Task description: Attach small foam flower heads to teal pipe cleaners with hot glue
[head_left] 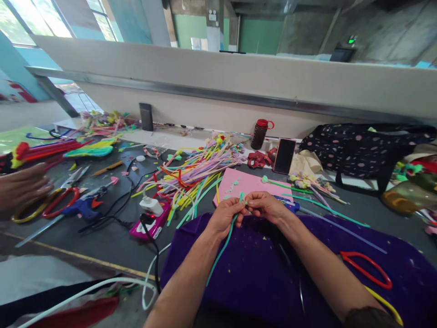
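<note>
My left hand [227,216] is closed in a pinch around a mint-green pipe cleaner [222,253], whose long tail hangs down over the purple cloth [252,273]. Fingertips of my right hand [264,207] meet it from the other side, closed on the upper end of the same pipe cleaner; the exact contact is partly hidden. Just beyond both hands lies a pink sheet [232,177] with small green pieces on it. A green stem with a round head [265,179] rests across that sheet.
Bundled pipe cleaners [201,164] spread behind my left hand. A pink power strip [152,223], a blue glue gun [83,207] and a co-worker's hand [23,187] are at left. Red-handled scissors [370,272] lie at right. Farther back stand a phone [284,156] and a bottle [259,135].
</note>
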### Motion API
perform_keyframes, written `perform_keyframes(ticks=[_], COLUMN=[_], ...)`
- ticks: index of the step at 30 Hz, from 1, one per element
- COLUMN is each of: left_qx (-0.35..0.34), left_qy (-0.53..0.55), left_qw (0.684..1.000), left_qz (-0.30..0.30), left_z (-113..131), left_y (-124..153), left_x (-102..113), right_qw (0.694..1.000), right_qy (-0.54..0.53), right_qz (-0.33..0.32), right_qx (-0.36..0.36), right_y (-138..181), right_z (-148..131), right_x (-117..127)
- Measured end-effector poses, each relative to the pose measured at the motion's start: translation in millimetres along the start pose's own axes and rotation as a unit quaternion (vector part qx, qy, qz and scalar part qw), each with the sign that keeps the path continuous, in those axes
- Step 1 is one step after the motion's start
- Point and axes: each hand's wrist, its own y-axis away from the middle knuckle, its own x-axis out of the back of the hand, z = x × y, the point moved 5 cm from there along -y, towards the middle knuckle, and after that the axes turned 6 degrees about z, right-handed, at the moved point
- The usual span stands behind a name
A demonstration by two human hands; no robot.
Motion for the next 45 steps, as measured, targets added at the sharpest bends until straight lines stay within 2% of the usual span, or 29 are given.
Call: perform_keyframes(ticks=[3,7,9,12,13,17,26,31,36,42,45], left_qx=[0.01,0.01,0.002,-0.012,-0.014,-0.01,0.001,0.008,-0.029,0.002,-0.002], left_qy=[-0.01,-0.026,-0.029,-0.028,-0.025,-0.009,0.015,0.003,-0.038,-0.033,-0.025], left_qw=[1.0,0.999,0.998,0.996,0.996,0.996,0.996,0.995,0.991,0.996,0.997], left_qz=[0.014,0.036,0.054,0.078,0.083,0.087,0.087,0.098,0.126,0.089,0.073], left_z=[-1.2,-0.6,0.8,2.7,2.9,2.5,1.9,3.5,9.2,7.5,10.3], left_y=[-0.3,-2.1,-3.4,-4.5,-4.6,-3.7,-4.4,-2.6,-2.4,-2.7,-1.6], left_x=[1.1,4.8,7.1,8.8,8.6,6.3,9.3,11.8,17.2,14.9,11.5], right_qw=[0.999,0.986,0.952,0.864,0.843,0.8,0.742,0.735,0.736,0.717,0.694], right_qy=[0.029,0.142,0.274,0.469,0.504,0.57,0.649,0.655,0.649,0.637,0.66], right_qz=[0.01,0.047,0.091,0.135,0.139,0.142,0.133,0.131,0.142,0.206,0.234], right_qx=[0.015,0.066,0.099,0.124,0.126,0.123,0.104,0.112,0.131,0.192,0.168], right_y=[2.6,7.5,9.1,9.4,8.8,5.5,2.5,3.4,6.7,46.7,75.5], right_z=[-4.8,-18.1,-24.9,-29.1,-28.4,-22.0,-16.9,-19.0,-27.7,-72.4,-82.3], right_x=[0.5,7.3,15.2,23.6,24.7,25.0,26.0,25.2,23.9,34.1,56.0])
